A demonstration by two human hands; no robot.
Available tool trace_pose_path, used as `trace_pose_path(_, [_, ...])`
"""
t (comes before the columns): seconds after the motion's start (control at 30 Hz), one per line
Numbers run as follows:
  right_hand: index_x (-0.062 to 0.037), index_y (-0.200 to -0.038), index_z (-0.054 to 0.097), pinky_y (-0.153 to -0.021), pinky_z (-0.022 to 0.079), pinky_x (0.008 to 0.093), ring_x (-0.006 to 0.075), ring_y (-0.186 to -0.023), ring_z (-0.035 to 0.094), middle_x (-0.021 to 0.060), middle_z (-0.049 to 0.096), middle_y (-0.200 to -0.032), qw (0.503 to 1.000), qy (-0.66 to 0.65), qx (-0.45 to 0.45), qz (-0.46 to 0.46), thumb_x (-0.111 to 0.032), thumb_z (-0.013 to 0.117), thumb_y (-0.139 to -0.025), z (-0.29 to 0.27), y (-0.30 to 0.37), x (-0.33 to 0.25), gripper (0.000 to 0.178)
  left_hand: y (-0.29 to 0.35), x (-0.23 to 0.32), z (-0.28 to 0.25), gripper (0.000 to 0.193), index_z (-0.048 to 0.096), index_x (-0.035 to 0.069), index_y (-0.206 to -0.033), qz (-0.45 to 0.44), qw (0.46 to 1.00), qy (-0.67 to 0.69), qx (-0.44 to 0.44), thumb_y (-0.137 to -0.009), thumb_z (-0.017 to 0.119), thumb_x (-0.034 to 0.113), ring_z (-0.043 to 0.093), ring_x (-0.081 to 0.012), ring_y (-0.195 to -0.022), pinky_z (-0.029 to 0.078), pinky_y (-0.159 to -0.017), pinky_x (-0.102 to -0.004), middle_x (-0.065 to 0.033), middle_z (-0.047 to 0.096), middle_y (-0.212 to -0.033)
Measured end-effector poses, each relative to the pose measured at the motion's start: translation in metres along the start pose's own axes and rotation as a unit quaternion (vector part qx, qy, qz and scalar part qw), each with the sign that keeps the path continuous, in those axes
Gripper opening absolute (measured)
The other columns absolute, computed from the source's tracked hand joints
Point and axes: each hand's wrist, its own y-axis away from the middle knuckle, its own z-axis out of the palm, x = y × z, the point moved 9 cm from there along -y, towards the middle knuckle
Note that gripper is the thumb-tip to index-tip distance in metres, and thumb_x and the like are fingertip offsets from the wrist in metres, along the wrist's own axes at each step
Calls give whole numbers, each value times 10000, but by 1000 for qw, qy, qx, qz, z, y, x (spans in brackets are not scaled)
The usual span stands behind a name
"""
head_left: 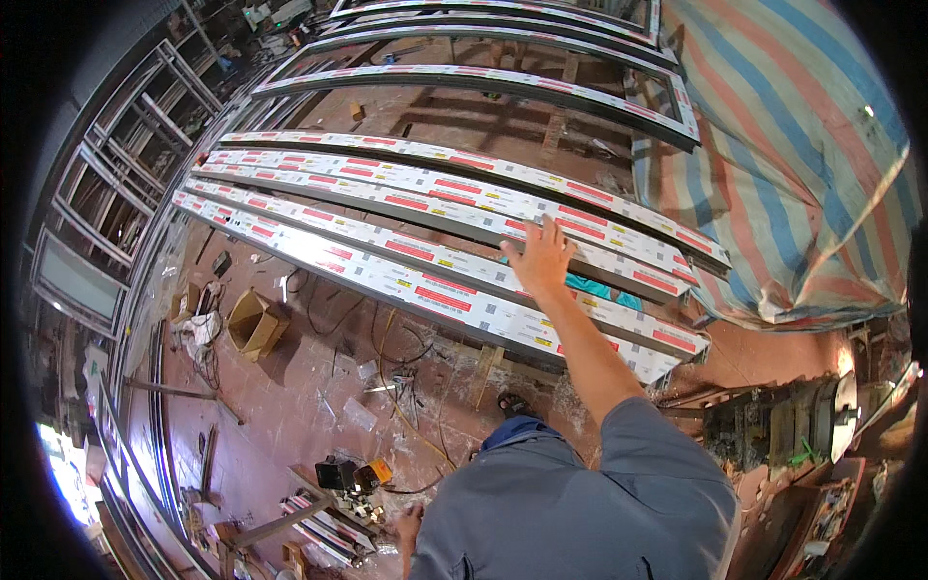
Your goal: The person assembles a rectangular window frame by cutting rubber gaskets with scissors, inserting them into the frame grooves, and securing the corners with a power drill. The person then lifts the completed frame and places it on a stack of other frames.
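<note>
Several long metal profiles (387, 267), wrapped in white protective film with red and yellow printed patches, lie side by side before me. My right hand (543, 256) reaches out over them, fingers spread. Its fingertips are at the edge of one of the middle profiles (454, 205); whether they press on it I cannot tell. A bit of teal material (619, 295) shows between profiles beside my right wrist. Down by my side hangs my left hand (410, 525), partly hidden by my body, near a bundle of short profile pieces (329, 532) on the floor; its fingers are unclear.
Filmed frames (483, 79) lie beyond the profiles. A striped tarpaulin (764, 184) drapes over something at the right. On the floor are an open cardboard box (256, 324), a black container (335, 474), cables and scraps. Metal frames (106, 184) lean at the left.
</note>
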Motion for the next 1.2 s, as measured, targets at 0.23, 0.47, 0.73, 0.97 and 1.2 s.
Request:
trace_pose_path(0.23, [-91, -1267, 676, -1012, 396, 614, 363, -1292, 548, 180, 572, -1401, 976, 91, -195, -24, -597, 654, -935, 30, -53, 22, 605, -12, 68, -6, 312, 641, 69, -1196, -25, 974, 216, 70, -1022, 667, 327, 688, -159, -688, 477, -530, -298, -37, 685, -898])
trace_pose_path(0.47, [-125, -1536, 475, -1172, 306, 625, 422, -1469, 385, 246, 412, -1585, 993, 56, 82, -57, -613, 616, -956, 2, -157, 30, 770, 13, 93, 46, 460, 680, 14, -1297, -27, 993, 76, 87, -971, 725, 336, 707, -167, -737, 512, -587, -291, -79, 738, -995])
trace_pose_path(0.73, [-177, -1541, 500, -1166, 353, 576, 405, -1432, 449, 207, 482, -1558, 977, 192, -65, -69, -690, 458, -999, 91, -169, 43, 747, 73, 40, 89, 498, 671, -37, -1314, -91, 987, 20, 130, -964, 717, 313, 758, -234, -882, 609, -763, -345, -186, 772, -1085])
trace_pose_path(0.97, [-269, -1617, 376, -1167, 326, 630, 374, -1482, 399, 148, 389, -1642, 964, 224, -141, -26, -765, 348, -999, 121, -170, 74, 793, 75, 4, 130, 515, 734, 60, -1252, -75, 985, -5, 158, -939, 716, 469, 717, -286, -966, 559, -885, -419, -157, 755, -1166])
trace_pose_path(1.2, [-287, -1630, 348, -1210, 231, 648, 374, -1539, 304, 192, 329, -1665, 969, 215, -123, -7, -784, 337, -995, 124, -157, 62, 807, 50, 0, 150, 562, 784, 100, -1181, 41, 977, -77, 195, -910, 677, 582, 670, -377, -1156, 517, -1021, -463, -189, 726, -1231])
